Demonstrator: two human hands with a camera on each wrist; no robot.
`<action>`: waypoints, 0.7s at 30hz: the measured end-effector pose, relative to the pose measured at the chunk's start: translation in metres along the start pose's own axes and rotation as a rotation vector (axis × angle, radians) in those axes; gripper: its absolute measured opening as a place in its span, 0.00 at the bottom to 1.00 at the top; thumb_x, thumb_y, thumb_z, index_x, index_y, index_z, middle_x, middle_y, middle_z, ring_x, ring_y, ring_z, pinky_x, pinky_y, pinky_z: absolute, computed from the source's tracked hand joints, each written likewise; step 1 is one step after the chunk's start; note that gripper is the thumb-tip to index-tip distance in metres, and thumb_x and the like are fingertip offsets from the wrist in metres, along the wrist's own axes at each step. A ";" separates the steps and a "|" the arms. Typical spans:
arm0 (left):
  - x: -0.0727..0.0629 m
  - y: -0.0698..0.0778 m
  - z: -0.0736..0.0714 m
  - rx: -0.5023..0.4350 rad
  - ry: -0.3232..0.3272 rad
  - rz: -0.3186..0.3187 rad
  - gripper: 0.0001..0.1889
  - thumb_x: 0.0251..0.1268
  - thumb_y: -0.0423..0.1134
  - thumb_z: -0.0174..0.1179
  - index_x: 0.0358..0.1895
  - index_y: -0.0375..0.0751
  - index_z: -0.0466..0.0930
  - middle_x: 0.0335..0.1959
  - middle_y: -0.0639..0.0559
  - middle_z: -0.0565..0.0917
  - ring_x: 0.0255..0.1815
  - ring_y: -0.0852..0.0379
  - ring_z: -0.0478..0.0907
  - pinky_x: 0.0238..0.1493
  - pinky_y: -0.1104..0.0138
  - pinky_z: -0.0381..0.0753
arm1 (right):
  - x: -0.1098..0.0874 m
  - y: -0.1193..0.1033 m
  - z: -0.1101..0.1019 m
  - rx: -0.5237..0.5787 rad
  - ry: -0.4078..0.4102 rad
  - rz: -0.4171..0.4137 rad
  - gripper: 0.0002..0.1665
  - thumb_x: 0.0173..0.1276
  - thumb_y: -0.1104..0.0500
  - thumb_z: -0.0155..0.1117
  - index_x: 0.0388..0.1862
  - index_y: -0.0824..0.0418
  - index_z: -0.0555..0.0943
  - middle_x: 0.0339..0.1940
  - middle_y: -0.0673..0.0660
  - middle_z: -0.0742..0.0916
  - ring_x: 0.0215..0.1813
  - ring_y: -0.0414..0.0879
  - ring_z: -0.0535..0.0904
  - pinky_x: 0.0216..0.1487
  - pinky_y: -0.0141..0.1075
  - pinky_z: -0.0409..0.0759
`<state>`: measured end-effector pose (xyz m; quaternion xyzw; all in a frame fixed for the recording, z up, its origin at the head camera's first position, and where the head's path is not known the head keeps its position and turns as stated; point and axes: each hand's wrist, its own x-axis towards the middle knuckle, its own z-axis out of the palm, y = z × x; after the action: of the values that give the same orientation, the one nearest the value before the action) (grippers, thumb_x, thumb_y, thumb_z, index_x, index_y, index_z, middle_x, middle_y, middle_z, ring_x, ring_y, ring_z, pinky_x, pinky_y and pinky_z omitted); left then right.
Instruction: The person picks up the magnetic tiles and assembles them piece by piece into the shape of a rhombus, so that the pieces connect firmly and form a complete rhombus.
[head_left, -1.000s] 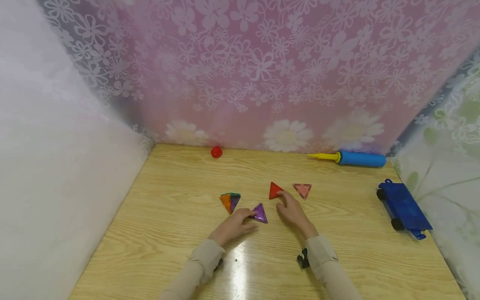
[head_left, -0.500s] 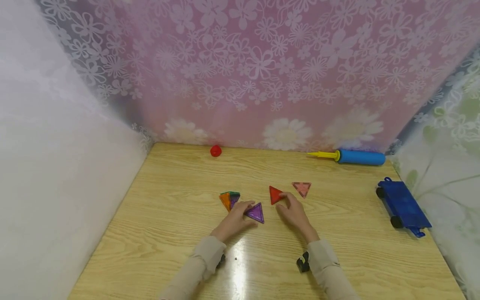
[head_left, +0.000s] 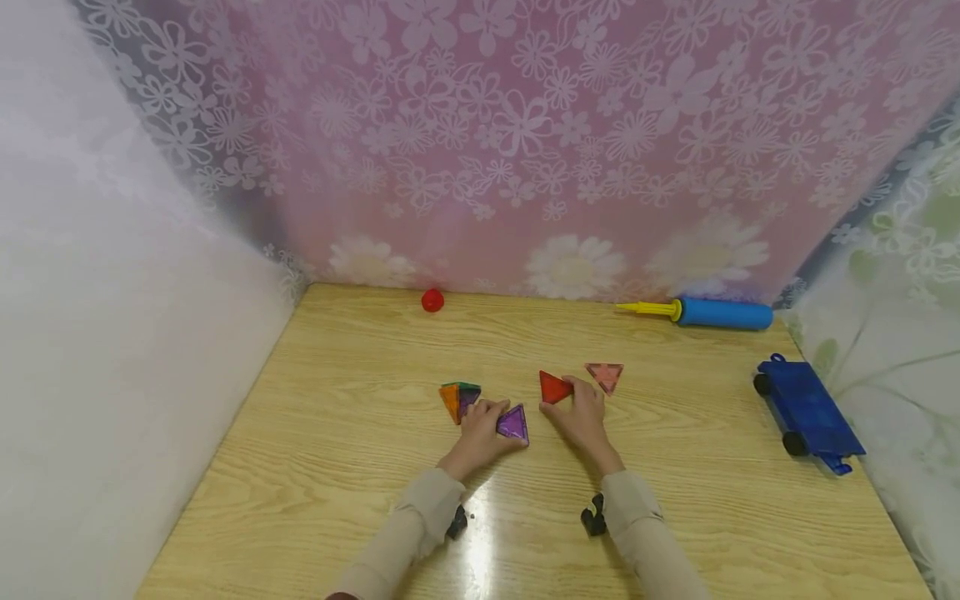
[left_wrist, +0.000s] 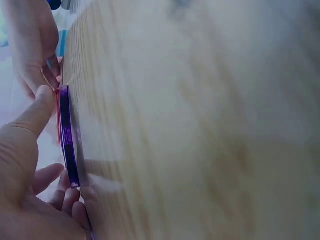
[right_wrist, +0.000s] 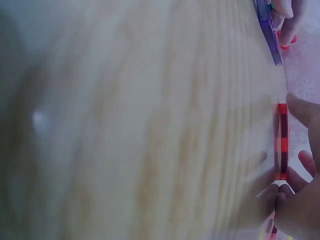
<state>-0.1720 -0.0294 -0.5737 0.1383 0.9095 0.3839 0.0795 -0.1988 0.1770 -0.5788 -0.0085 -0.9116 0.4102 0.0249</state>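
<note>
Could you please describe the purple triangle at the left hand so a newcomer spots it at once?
On the wooden table, find the left hand, beside the orange, green and purple cluster. The purple triangle is held by that hand. It is a single purple piece, unlike the mixed-colour cluster and the red triangle in the right hand.

A purple triangular tile (head_left: 513,423) with a see-through face is lying roughly flat on the bench (head_left: 337,358) — a red triangular tile (head_left: 553,388) is lying nearby, apart, farther right and back.

Beige sleeves (head_left: 390,550) with broad cuffs (head_left: 433,497) show at seven and five o'clock, a black piece (head_left: 593,518) beside each.
</note>
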 end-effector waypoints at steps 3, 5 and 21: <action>0.002 0.000 0.004 0.048 0.020 0.006 0.41 0.50 0.56 0.70 0.66 0.38 0.69 0.54 0.42 0.72 0.52 0.47 0.63 0.54 0.53 0.62 | 0.002 0.001 0.002 -0.030 0.013 -0.011 0.41 0.57 0.51 0.71 0.64 0.67 0.67 0.62 0.69 0.72 0.64 0.63 0.56 0.64 0.57 0.54; 0.003 0.001 0.005 0.066 0.033 0.006 0.40 0.50 0.55 0.70 0.64 0.39 0.71 0.53 0.43 0.72 0.51 0.48 0.63 0.51 0.54 0.62 | 0.002 0.000 0.001 -0.032 0.012 -0.009 0.41 0.57 0.51 0.71 0.64 0.68 0.67 0.62 0.69 0.72 0.63 0.63 0.56 0.64 0.57 0.54; 0.003 0.003 0.001 0.006 0.041 0.037 0.34 0.49 0.51 0.72 0.59 0.42 0.70 0.51 0.45 0.76 0.52 0.47 0.65 0.51 0.53 0.62 | -0.008 -0.006 -0.009 0.067 -0.106 0.044 0.41 0.51 0.62 0.77 0.64 0.69 0.71 0.56 0.70 0.69 0.55 0.62 0.69 0.56 0.53 0.70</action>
<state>-0.1739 -0.0260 -0.5728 0.1477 0.9094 0.3852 0.0532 -0.1906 0.1800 -0.5688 -0.0058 -0.8970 0.4409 -0.0319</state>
